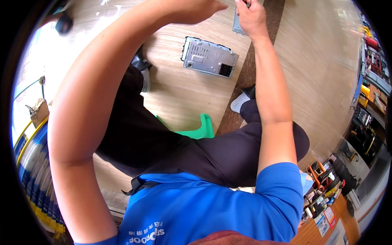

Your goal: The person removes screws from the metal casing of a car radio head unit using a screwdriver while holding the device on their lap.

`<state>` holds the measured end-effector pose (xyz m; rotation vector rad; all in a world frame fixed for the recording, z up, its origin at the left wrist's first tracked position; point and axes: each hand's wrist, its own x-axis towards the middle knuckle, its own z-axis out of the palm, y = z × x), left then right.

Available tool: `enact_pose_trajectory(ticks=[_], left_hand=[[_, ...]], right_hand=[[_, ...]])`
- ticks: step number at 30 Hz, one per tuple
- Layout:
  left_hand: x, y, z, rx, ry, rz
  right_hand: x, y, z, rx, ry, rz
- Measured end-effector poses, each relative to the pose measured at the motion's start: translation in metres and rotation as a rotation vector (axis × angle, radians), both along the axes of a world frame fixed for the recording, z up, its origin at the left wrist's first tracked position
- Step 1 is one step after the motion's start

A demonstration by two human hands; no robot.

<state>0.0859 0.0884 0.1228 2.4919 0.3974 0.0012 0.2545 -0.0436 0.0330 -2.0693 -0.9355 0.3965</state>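
Observation:
At the top edge my left hand [196, 11] reaches rightward with an outstretched finger. It looks open, though the frame cuts off part of it. Just right of it, my right hand [252, 18] is closed around a small dark thing [247, 3], mostly hidden by the fingers. Beneath that hand a grey perforated metal panel [238, 25] shows in part. Nearer to me, a silver metal box [210, 57], like a car stereo unit with slots and a black connector socket, lies on the floor. Neither hand touches it.
I sit low over the tiled floor [175, 94], legs spread, on or beside a green plastic piece [200, 130]. A dark floor strip [232, 96] runs past the box. Tools crowd a bench [326, 188] at right. Blue-and-yellow items [38, 175] stand at left.

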Motion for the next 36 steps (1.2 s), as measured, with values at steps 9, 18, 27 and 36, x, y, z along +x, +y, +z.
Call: enact_pose_trajectory(ticks=[9, 18, 27, 36], left_hand=[[-0.015, -0.040, 0.066, -0.609, -0.199, 0.132], [-0.035, -0.063, 0.050, -0.547, -0.247, -0.075], [-0.041, -0.066, 0.044, -0.942, -0.042, -0.045], [-0.022, -0.074, 0.037, -1.191, -0.048, 0.100]], right_hand=[[-0.053, -0.043, 0.140, 0.206, -0.335, 0.327], [-0.090, -0.098, 0.152, 0.163, -0.530, 0.436], [-0.098, -0.110, 0.150, 0.254, -0.384, 0.346], [-0.087, -0.106, 0.142, 0.308, -0.356, 0.222]])
